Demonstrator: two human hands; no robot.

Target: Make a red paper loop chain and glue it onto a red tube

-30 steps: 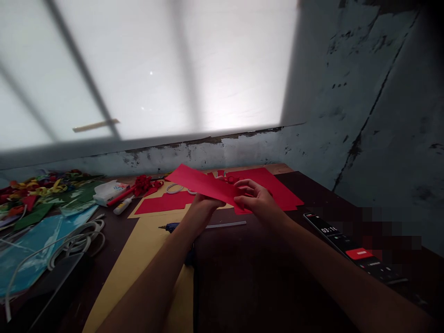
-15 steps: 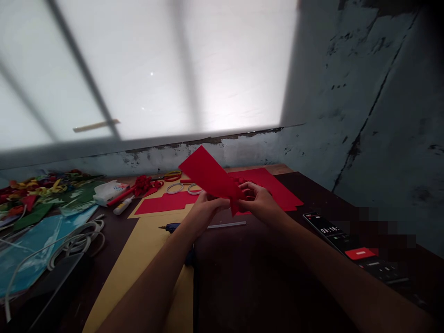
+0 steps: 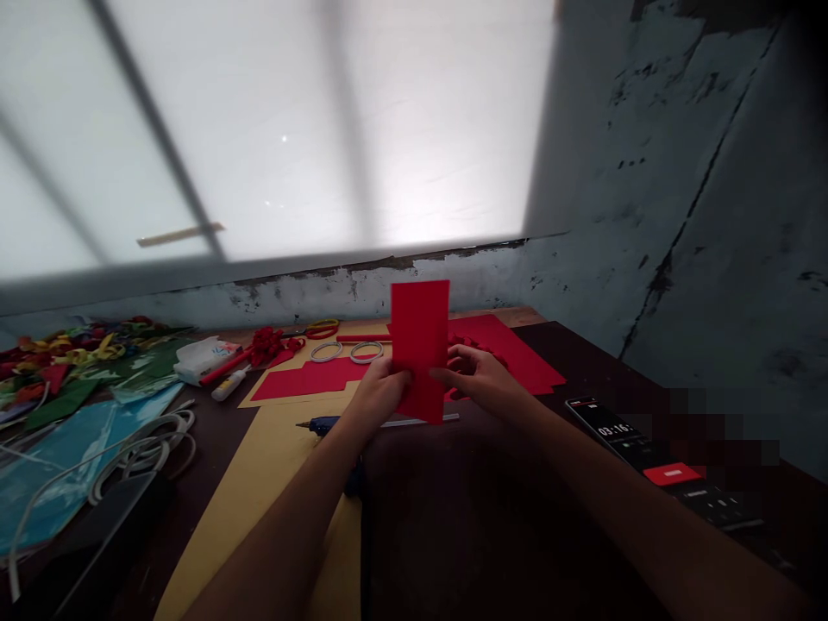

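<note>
A plain red paper rectangle (image 3: 420, 332) stands upright above the table between my hands. My left hand (image 3: 381, 386) pinches its lower left edge, thumb on the near face. My right hand (image 3: 477, 377) is curled at the lower right edge, with thumb and fingers against the paper. Behind it lie larger red sheets (image 3: 517, 354) with a red ribbon piece partly hidden by my right hand. Below my left hand, a blue glue gun (image 3: 323, 423) rests beside a clear glue stick (image 3: 446, 417).
Two white rings (image 3: 366, 352), yellow-handled scissors (image 3: 322, 329) and red strips (image 3: 297, 382) lie on yellow paper (image 3: 252, 466). Leftward are a glue bottle (image 3: 229, 384), a red ribbon flower (image 3: 266, 343), coiled white cable (image 3: 139, 444) and coloured scraps (image 3: 90, 354). A phone (image 3: 621, 435) lies at right.
The red paper has turned from a leftward tilt to upright, its broad face now toward me. Both hands stay in nearly the same place.
</note>
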